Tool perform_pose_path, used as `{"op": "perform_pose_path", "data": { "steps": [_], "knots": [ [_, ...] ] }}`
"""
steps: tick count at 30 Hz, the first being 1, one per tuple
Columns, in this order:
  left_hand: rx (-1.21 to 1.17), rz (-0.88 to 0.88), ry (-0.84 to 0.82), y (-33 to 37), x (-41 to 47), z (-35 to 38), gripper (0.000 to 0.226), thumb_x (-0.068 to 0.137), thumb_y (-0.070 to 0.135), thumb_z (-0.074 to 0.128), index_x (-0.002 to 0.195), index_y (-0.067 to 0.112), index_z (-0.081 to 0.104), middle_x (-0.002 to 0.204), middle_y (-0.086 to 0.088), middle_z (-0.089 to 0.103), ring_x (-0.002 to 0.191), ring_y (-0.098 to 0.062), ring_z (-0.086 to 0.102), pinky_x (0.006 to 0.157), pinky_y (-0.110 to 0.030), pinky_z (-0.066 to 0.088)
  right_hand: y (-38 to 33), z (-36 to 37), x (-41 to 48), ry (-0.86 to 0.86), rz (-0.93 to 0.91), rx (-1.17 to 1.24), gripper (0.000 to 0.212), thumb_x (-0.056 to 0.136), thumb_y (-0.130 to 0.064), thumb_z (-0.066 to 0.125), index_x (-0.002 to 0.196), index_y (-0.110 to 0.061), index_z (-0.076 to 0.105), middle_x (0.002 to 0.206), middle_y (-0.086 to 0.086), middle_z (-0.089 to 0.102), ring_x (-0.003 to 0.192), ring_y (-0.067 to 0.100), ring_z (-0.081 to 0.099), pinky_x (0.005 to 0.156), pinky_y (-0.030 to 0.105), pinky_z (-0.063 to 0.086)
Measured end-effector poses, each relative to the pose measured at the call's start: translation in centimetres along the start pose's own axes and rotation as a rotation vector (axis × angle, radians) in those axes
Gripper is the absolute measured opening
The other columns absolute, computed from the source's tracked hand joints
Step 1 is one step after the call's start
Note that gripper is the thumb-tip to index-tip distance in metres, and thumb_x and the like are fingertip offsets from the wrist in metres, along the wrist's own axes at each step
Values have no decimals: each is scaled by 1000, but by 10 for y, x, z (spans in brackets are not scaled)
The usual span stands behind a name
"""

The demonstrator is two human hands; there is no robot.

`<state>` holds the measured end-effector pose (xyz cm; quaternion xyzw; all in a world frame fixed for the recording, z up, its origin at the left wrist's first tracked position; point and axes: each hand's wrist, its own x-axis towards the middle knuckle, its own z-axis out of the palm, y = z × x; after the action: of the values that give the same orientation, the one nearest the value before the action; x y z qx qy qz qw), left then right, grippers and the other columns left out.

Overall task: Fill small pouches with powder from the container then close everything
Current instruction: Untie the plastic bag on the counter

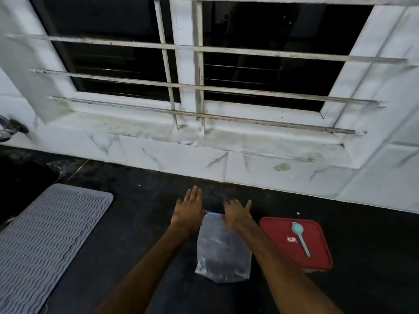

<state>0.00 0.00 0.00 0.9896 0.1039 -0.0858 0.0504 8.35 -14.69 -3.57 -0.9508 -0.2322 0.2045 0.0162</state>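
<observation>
On the dark counter, a pouch pinned at its mouth

Below the barred window (204,87), on the black counter (140,223), we find the pouch (223,248) lying flat with its mouth pointing away from the person and its bottom towards them. Both hands meet it at the far corners. The left hand (188,214) lies with fingers straight and stretched forward, its inner edge touching the pouch's top left corner and gripping nothing that we can see. The right hand (237,215) covers the top right corner with fingers spread and bent at the tips; we cannot tell whether it pinches the plastic or only presses on it. Between the two hands a bluish zip strip (213,214) shows, so we judge that they stand either side of it to keep the thin film from sliding while the mouth is worked.

The pouch is clear, crinkled, glossy plastic, roughly rectangular. Dark patches show through it, and we cannot say whether they are powder or the counter beneath. Just right of it sits the container (317,250), a rounded square with a smooth red lid fitted on. A pale blue plastic spoon (299,236) rests on that lid, bowl away from the person, near the right hand. Well to the left lies a grey mat (49,227) with wavy ribs
</observation>
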Motion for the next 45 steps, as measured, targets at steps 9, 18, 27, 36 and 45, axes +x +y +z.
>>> {"op": "perform_pose_path", "data": {
  "steps": [9, 18, 27, 36, 45],
  "knots": [
    [-206, -11, -143, 25, 11, 55, 36, 103, 34, 33, 114, 10, 57, 121, -11, 61, 110, -29, 59, 91, -38, 44, 3, 20, 13, -46, -15, -45, 24, 91, -16, 52, 113, -18, 61, 120, 8, 60, 117, 27, 55, 113, 56, 20],
    [-856, -554, -163, 36, 42, 70, 34, 97, 28, 52, 110, -1, 64, 112, -16, 66, 106, -35, 63, 88, -38, 53, 17, 17, 3, -162, -174, 285, 26, 88, -25, 56, 109, -19, 70, 110, 7, 68, 97, 26, 65, 89, 39, 52],
    [-1462, -381, 235, 38, 30, 34, 19, 94, 19, 57, 80, 7, 58, 78, -13, 62, 74, -23, 60, 70, -42, 54, 5, -20, 3, 178, -58, 472, 50, 93, -28, 58, 140, -17, 43, 139, 7, 47, 127, 27, 45, 106, 46, 36],
    [-1627, -471, 367, 35, 16, -7, 24, 98, 7, 41, 83, 1, 59, 78, -15, 59, 73, -24, 56, 68, -35, 48, -22, -53, -41, 361, -241, 571, 39, 101, -48, 37, 85, -17, 54, 85, 5, 67, 77, 20, 61, 67, 31, 42],
    [-1280, -78, 270, 29, -16, -25, 22, 90, 28, 67, 77, 10, 67, 67, 5, 66, 62, -2, 60, 61, -19, 48, 7, -58, -36, 337, -144, 765, 37, 100, -33, 49, 76, -13, 66, 80, 14, 69, 79, 24, 65, 75, 32, 47]
  ]
}}
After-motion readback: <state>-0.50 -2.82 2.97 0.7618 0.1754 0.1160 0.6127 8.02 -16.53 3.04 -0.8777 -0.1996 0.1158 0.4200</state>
